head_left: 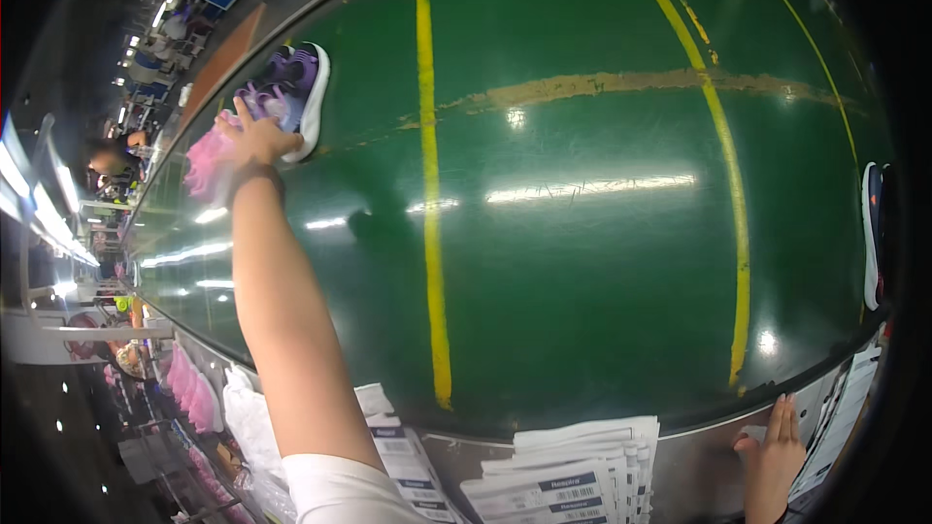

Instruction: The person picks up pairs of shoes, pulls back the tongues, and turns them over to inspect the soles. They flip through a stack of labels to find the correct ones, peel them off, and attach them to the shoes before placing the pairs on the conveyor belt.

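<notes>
My left hand reaches far across the green belt with its fingers spread. It lies against a pair of purple sneakers with white soles, the thumb near the nearer sole. A crumpled pink bundle, perhaps thin wrapping, sits under and beside the fingers; how it meets them is blurred. My right hand is at the lower right by the belt's near edge, fingers straight and thumb apart. Something small and whitish shows near that thumb, too unclear to name.
Stacks of printed label sheets lie along the near ledge, with more sheets at the right. Another dark shoe with a white sole stands at the belt's right end. Yellow lines cross the green belt. Pink bundles hang lower left.
</notes>
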The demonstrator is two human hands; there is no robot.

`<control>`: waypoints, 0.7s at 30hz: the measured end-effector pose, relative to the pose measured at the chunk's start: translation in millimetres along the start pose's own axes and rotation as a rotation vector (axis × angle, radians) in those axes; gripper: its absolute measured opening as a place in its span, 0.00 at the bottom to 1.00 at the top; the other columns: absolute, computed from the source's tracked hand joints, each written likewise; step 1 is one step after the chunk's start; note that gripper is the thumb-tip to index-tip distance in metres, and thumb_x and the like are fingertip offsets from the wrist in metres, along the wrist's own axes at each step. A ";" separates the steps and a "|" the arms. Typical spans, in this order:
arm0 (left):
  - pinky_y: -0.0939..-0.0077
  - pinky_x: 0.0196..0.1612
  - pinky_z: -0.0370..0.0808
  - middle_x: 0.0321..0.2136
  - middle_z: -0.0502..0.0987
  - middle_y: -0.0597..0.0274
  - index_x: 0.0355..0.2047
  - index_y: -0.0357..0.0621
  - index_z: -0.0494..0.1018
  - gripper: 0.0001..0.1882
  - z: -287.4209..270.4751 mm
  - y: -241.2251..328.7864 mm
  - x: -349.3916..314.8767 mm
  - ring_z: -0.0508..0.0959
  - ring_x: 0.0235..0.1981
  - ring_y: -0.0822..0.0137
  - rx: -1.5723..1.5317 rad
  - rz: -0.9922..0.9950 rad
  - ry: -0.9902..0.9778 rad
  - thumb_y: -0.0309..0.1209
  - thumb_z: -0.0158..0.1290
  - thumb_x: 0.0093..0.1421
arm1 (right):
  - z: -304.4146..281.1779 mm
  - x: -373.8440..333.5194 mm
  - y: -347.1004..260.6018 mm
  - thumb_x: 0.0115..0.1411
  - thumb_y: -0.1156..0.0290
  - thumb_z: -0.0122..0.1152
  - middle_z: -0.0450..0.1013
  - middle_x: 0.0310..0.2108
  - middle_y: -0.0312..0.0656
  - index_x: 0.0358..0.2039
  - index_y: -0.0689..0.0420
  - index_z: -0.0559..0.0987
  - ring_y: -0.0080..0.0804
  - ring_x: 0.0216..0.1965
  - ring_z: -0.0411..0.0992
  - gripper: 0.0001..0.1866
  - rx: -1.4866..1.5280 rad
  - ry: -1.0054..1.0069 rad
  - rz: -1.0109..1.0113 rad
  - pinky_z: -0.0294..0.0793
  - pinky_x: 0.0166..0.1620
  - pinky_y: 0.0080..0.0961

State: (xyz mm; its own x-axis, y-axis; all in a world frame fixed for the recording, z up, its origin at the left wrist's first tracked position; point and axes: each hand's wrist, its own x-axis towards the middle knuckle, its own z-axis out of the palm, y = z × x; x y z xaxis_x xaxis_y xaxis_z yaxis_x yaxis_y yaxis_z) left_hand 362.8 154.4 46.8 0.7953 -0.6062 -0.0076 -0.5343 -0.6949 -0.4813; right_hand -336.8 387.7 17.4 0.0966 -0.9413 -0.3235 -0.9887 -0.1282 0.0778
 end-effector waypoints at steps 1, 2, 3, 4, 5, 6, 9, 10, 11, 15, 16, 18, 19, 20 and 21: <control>0.15 0.56 0.39 0.71 0.36 0.58 0.61 0.60 0.66 0.40 0.2 6.6 0.1 0.30 0.69 0.40 -0.053 -0.015 0.009 0.44 0.55 0.44 | 5.8 -1.9 -0.7 0.45 0.53 0.68 0.66 0.54 0.64 0.54 0.73 0.67 0.59 0.55 0.66 0.43 -0.011 -0.006 0.005 0.69 0.54 0.41; 0.13 0.55 0.37 0.71 0.38 0.61 0.65 0.58 0.61 0.41 -6.4 17.1 -0.7 0.29 0.70 0.40 -0.032 -0.036 -0.031 0.39 0.52 0.45 | 11.9 -7.3 2.7 0.46 0.50 0.65 0.65 0.55 0.65 0.54 0.73 0.67 0.60 0.54 0.67 0.44 -0.045 0.008 -0.050 0.71 0.52 0.41; 0.15 0.56 0.37 0.71 0.41 0.59 0.64 0.55 0.60 0.41 -6.0 22.0 1.6 0.31 0.70 0.42 -0.024 -0.044 -0.027 0.38 0.51 0.46 | 16.5 -9.2 6.8 0.47 0.47 0.62 0.65 0.55 0.66 0.55 0.74 0.66 0.61 0.54 0.67 0.45 -0.078 0.028 -0.110 0.73 0.50 0.42; 0.16 0.57 0.37 0.70 0.43 0.56 0.64 0.52 0.60 0.40 -5.6 23.5 2.8 0.34 0.70 0.44 -0.020 -0.052 -0.020 0.37 0.50 0.46 | 19.9 -10.0 12.8 0.49 0.44 0.59 0.64 0.55 0.67 0.55 0.74 0.65 0.62 0.54 0.68 0.47 -0.113 0.050 -0.169 0.75 0.48 0.42; 0.17 0.58 0.37 0.69 0.46 0.55 0.64 0.49 0.61 0.40 -9.8 29.0 -3.4 0.38 0.70 0.47 -0.034 -0.011 -0.003 0.37 0.49 0.46 | 11.0 -10.1 2.7 0.51 0.49 0.63 0.65 0.55 0.65 0.54 0.72 0.67 0.61 0.54 0.68 0.41 -0.049 0.079 -0.159 0.73 0.50 0.42; 0.19 0.59 0.37 0.68 0.49 0.53 0.63 0.46 0.61 0.39 -13.0 30.0 -8.5 0.42 0.70 0.50 -0.041 0.030 0.017 0.37 0.49 0.47 | -7.7 -9.5 -11.2 0.51 0.49 0.63 0.65 0.55 0.65 0.54 0.72 0.67 0.61 0.54 0.68 0.41 -0.050 0.088 -0.142 0.73 0.50 0.42; 0.16 0.57 0.42 0.64 0.55 0.40 0.49 0.36 0.74 0.36 11.9 -8.9 -3.8 0.64 0.60 0.40 -0.259 0.100 0.007 0.38 0.56 0.36 | -50.8 -4.0 -31.6 0.62 0.59 0.57 0.70 0.52 0.56 0.56 0.63 0.70 0.49 0.52 0.71 0.26 0.025 0.002 -0.196 0.76 0.47 0.34; 0.32 0.57 0.60 0.52 0.71 0.37 0.43 0.35 0.77 0.32 16.2 -7.7 -19.6 0.74 0.52 0.44 -0.231 0.164 0.060 0.39 0.59 0.35 | -53.0 -11.1 -29.0 0.62 0.59 0.57 0.70 0.52 0.56 0.56 0.63 0.70 0.49 0.52 0.71 0.26 0.020 0.004 -0.171 0.76 0.47 0.34; 0.57 0.45 0.75 0.30 0.80 0.43 0.32 0.34 0.80 0.26 19.6 -20.7 -23.4 0.81 0.36 0.51 -0.321 0.371 0.076 0.40 0.62 0.32 | -44.0 -21.0 -17.2 0.55 0.61 0.63 0.69 0.52 0.59 0.54 0.67 0.70 0.53 0.53 0.69 0.30 0.138 0.043 -0.218 0.73 0.50 0.38; 0.65 0.34 0.74 0.20 0.77 0.47 0.25 0.37 0.79 0.23 -1.4 -26.6 -130.8 0.79 0.25 0.54 -0.474 0.650 -0.013 0.42 0.65 0.31 | -42.6 -50.0 1.5 0.49 0.64 0.67 0.69 0.52 0.56 0.50 0.67 0.72 0.55 0.52 0.69 0.30 0.358 0.143 -0.275 0.71 0.52 0.41; 0.68 0.32 0.75 0.18 0.77 0.52 0.26 0.35 0.79 0.23 -4.9 -34.1 -156.9 0.78 0.22 0.59 -0.457 0.736 -0.003 0.41 0.66 0.33 | -47.4 -55.3 5.2 0.49 0.64 0.67 0.70 0.52 0.56 0.50 0.67 0.72 0.54 0.51 0.70 0.30 0.381 0.176 -0.325 0.71 0.52 0.41; 0.73 0.27 0.75 0.18 0.77 0.60 0.27 0.34 0.79 0.20 -40.2 -29.5 -224.7 0.77 0.19 0.67 -0.653 0.702 -0.230 0.39 0.66 0.39 | -48.9 -64.5 12.6 0.49 0.63 0.67 0.70 0.52 0.55 0.50 0.67 0.72 0.53 0.50 0.70 0.30 0.435 0.214 -0.369 0.72 0.52 0.40; 0.76 0.25 0.74 0.19 0.77 0.63 0.27 0.35 0.79 0.18 -49.9 -33.2 -242.1 0.77 0.19 0.71 -0.803 0.653 -0.432 0.38 0.66 0.41 | -54.1 -70.4 14.3 0.50 0.62 0.68 0.70 0.51 0.55 0.50 0.66 0.72 0.52 0.50 0.71 0.30 0.469 0.238 -0.419 0.72 0.52 0.40; 0.78 0.23 0.73 0.19 0.78 0.65 0.27 0.36 0.79 0.16 -56.5 -35.0 -262.5 0.76 0.18 0.74 -0.951 0.592 -0.642 0.36 0.65 0.43 | -60.2 -74.1 14.3 0.51 0.61 0.68 0.70 0.51 0.55 0.51 0.66 0.72 0.53 0.50 0.71 0.31 0.545 0.227 -0.447 0.72 0.52 0.39; 0.81 0.23 0.71 0.21 0.78 0.66 0.26 0.38 0.79 0.13 -75.9 -34.2 -294.1 0.75 0.19 0.75 -1.057 0.656 -0.691 0.33 0.65 0.43 | -65.8 -75.8 14.7 0.52 0.60 0.68 0.70 0.51 0.56 0.53 0.66 0.71 0.54 0.50 0.71 0.32 0.619 0.209 -0.465 0.71 0.53 0.38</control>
State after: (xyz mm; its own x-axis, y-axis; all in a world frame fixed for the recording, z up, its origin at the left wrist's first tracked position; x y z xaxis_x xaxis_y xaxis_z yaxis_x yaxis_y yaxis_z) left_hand 125.4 327.1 132.1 0.1374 -0.8321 -0.5373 -0.5695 -0.5102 0.6445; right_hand -351.1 436.6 105.1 0.4731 -0.8810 -0.0064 -0.7203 -0.3825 -0.5787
